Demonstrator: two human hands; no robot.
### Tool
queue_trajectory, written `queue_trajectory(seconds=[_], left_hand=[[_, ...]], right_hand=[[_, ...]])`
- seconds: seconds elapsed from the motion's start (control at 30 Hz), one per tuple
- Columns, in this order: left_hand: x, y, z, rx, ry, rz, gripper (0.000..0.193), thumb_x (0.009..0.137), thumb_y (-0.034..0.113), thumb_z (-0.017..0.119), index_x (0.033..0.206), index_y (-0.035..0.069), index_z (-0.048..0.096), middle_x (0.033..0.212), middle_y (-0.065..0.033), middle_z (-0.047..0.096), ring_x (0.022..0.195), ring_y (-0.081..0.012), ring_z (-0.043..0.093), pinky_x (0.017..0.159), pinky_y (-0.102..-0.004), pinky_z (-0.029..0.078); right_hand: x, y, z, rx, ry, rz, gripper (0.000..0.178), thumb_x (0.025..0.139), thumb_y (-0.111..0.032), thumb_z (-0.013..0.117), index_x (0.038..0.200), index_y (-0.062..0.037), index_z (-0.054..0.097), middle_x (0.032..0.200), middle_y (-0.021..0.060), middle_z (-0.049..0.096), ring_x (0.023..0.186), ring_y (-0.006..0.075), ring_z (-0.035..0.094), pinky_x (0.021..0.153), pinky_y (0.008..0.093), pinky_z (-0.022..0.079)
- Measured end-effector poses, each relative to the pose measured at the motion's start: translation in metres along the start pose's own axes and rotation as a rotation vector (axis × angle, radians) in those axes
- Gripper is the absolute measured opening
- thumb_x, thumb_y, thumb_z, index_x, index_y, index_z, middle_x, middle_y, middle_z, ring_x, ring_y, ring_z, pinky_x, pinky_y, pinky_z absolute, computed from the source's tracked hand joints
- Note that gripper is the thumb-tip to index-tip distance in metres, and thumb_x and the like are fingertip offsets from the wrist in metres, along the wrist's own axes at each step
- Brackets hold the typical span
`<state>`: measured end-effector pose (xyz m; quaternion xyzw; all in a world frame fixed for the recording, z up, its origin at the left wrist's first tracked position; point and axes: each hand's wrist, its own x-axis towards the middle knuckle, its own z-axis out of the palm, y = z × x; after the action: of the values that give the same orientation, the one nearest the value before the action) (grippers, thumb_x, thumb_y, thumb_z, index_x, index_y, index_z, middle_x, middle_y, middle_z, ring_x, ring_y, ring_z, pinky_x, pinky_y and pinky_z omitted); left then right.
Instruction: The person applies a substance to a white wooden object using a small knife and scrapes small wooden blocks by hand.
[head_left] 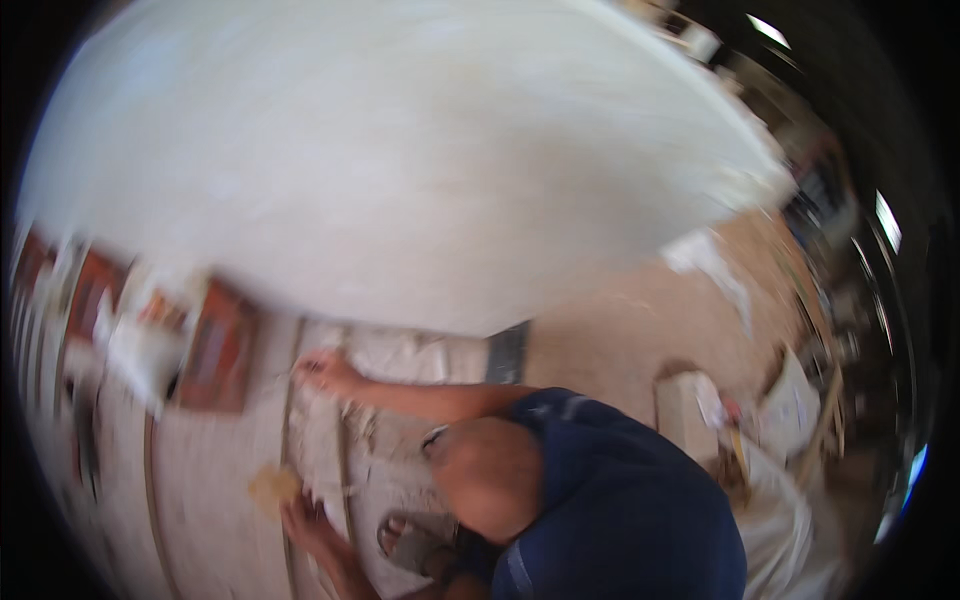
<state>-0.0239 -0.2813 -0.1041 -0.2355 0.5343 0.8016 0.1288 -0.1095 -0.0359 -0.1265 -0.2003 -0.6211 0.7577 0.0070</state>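
Note:
Neither of my hands shows in the head view. A co-worker in a dark blue shirt (630, 510) crouches at the lower middle, facing left, with a sandalled foot (408, 538) below. One hand of that person (330, 372) reaches left over the strips on the ground, its fingers blurred. The other hand (308, 525) is low at the left, beside a yellowish sponge-like piece (274, 489); whether it grips the piece is too blurred to tell. A large smooth white panel or sheet (400, 170) fills the upper view, its lower edge above the co-worker's outstretched arm.
Reddish-brown blocks or boxes (215, 350) and a white bag-like bundle (145, 345) lie at the left. Long narrow strips (290, 420) run along the pale floor. A pale block (685, 412), white sheeting (780, 520) and wooden pieces clutter the right side.

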Motion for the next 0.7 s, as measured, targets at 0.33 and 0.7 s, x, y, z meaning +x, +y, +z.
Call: queue_trajectory(seconds=[0.33,0.7], left_hand=[[-0.016,0.025,-0.003,-0.192,-0.114,-0.139,0.018,0.09,0.009,0.048,0.107,0.008,0.051,0.112,-0.0092,0.061,0.099,-0.0168,0.058,0.079,-0.0318,0.045],[-0.021,0.01,0.006,-0.189,-0.111,-0.154,0.019,0.089,0.008,0.05,0.108,0.007,0.052,0.112,-0.01,0.061,0.099,-0.0177,0.059,0.08,-0.0328,0.046]], right_hand=[[-0.002,-0.1,0.036,0.176,-0.218,-0.216,0.02,0.09,-0.01,0.057,0.108,-0.0036,0.056,0.094,0.0059,0.063,0.067,0.005,0.05,0.055,0.0182,0.039],[0.049,-0.081,0.061,0.166,-0.296,-0.234,0.018,0.09,-0.011,0.057,0.105,-0.0053,0.05,0.098,0.0088,0.066,0.066,0.0071,0.055,0.053,0.019,0.04]])
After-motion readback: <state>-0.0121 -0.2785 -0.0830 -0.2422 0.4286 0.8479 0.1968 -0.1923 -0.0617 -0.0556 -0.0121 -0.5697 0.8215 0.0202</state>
